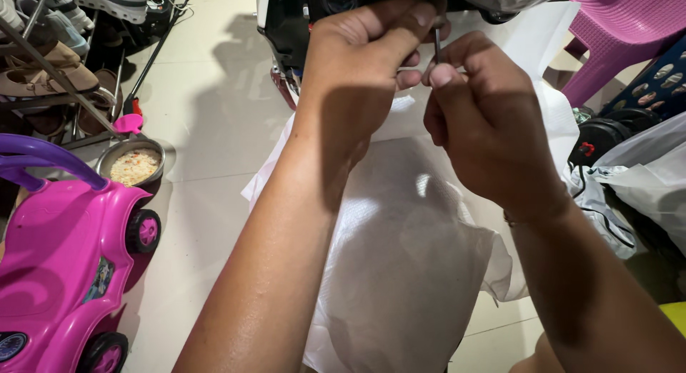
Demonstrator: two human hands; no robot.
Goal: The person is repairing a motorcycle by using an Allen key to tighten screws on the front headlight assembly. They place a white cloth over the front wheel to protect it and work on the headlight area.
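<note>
My left hand [364, 58] and my right hand [479, 119] meet near the top centre, both pinching a thin dark metal rod [437, 43] that stands upright between the fingertips. Just above them is the dark underside of a black and white machine [293, 23]. A white woven sheet [414, 259] lies on the floor under my forearms. A thin bracelet shows at my right wrist.
A pink toy ride-on car [64, 266] stands at the lower left. A metal bowl of pale grains [132, 162] sits beside a shoe rack [50, 66]. A purple plastic chair [622, 37] and white bags [643, 173] crowd the right.
</note>
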